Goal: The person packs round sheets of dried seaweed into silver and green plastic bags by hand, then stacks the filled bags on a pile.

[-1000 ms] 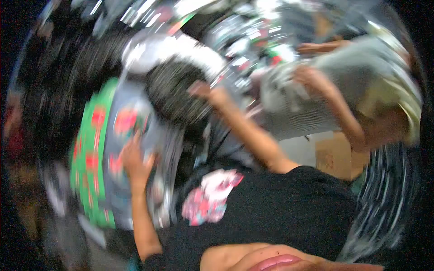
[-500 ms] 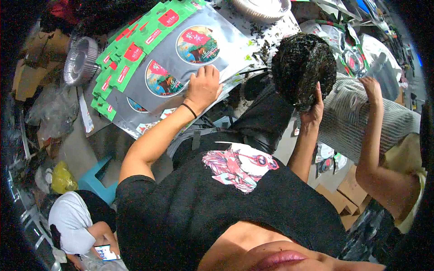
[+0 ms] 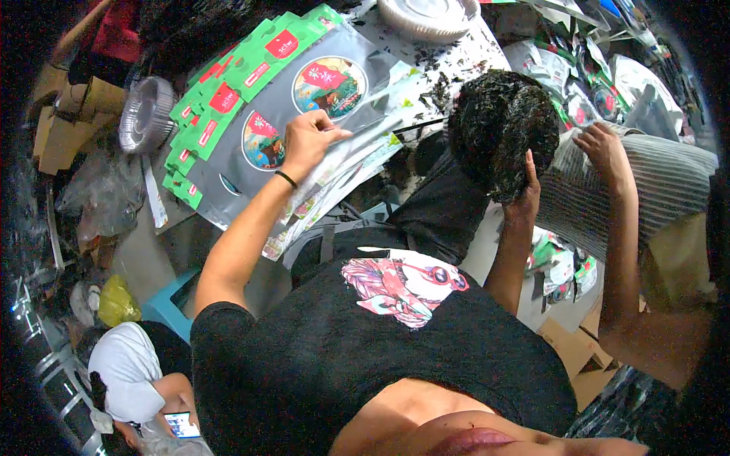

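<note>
My left hand (image 3: pixel 310 143) pinches the open edge of a plastic packaging bag (image 3: pixel 372 121) and lifts it off the stack. Green headers (image 3: pixel 236 91) and round coloured pictures mark the fanned-out bags lying on the table in front of me. In my right hand (image 3: pixel 523 196) is a dark, round cake of what looks like dried seaweed (image 3: pixel 498 125), gripped at its near edge with the thumb on top. It is held up to the right of the bags, beyond the table's near corner.
Dark crumbs litter the white table (image 3: pixel 449 57). Clear plastic tubs stand at the back (image 3: pixel 430 17) and left (image 3: pixel 147 114). At the right, a co-worker's hand (image 3: pixel 601 148) is beside a grey striped cloth (image 3: pixel 654 178). Cardboard boxes (image 3: pixel 578 353) and a blue stool (image 3: pixel 171 308) are lower down.
My left hand has moved left and pulled the bag's edge up from the stack. The seaweed cake has dropped slightly nearer to me. The co-worker's hand has shifted left.
</note>
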{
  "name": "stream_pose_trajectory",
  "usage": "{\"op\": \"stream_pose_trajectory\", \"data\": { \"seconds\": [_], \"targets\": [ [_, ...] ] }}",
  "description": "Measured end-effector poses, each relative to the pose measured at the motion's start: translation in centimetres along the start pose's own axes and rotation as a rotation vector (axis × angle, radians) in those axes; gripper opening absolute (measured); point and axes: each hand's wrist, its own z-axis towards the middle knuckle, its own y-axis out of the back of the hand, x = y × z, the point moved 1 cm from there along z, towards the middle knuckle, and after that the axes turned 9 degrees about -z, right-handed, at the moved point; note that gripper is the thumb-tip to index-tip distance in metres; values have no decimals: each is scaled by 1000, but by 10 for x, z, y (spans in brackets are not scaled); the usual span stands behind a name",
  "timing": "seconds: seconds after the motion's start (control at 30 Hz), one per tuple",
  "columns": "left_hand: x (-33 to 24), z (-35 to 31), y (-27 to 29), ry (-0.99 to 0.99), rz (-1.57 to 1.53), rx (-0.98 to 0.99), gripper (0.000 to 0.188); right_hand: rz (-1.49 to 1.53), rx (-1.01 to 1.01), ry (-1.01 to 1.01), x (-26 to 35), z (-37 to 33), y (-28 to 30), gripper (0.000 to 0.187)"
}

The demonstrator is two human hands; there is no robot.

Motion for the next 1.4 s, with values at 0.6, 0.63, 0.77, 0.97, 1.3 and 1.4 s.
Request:
{"op": "stream_pose_trajectory", "data": {
  "seconds": [0.6,0.63,0.77,0.97,1.3,1.4],
  "targets": [
    [-5,-9,-45,-227,263,-64,29,-207,121,-277,3,26,-57,46],
    [1,-13,-46,-286,284,-36,26,-189,127,-292,6,27,-56,47],
    [-5,26,-39,-341,369,-89,22,-289,235,-297,-8,40,-81,49],
    [30,75,-7,61,-103,216,9,-641,446,-276,-54,63,-127,58],
    [-41,42,-23,-200,-282,-370,13,-827,231,-247,-54,62,-129,84],
    [-50,40,-23,51,-305,-367,13,-838,258,-205,-44,55,-146,62]
  ]
}}
